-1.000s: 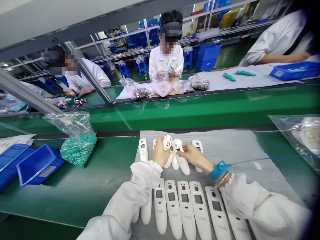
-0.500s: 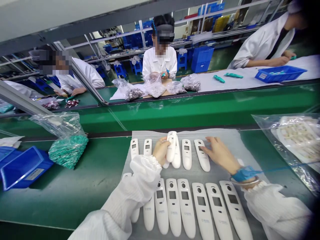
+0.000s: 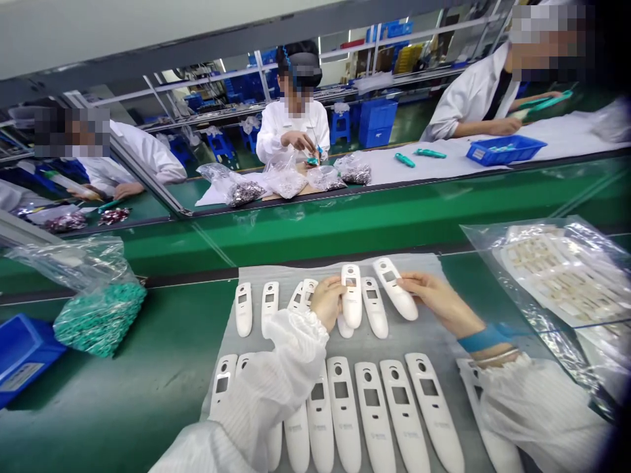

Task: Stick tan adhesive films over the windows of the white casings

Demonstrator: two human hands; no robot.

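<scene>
- 2 hands work over white plastic device casings: the left hand (image 3: 326, 302) is curled and grasps an upright casing (image 3: 351, 297) just to its right.
- The right hand (image 3: 436, 302) reaches out with extended fingers (image 3: 409, 282) against a tilted casing (image 3: 393, 287); whether it grips this piece, I cannot tell.
- A blue wrist strap (image 3: 486, 337) circles the right wrist.
- Both casings sit above a white sheet (image 3: 224, 351), level with an upper row of casings (image 3: 269, 309) left of the left hand.
- A lower row of casings (image 3: 374, 420) lies nearer the body, below both hands.
- Left of the left hand, a bag of green parts (image 3: 101, 320) rests on the green bench (image 3: 148, 374).
- Right of the right hand lies a clear bag of label sheets (image 3: 557, 276).
- 3 co-workers in white coats (image 3: 290, 125) sit well beyond the hands.
</scene>
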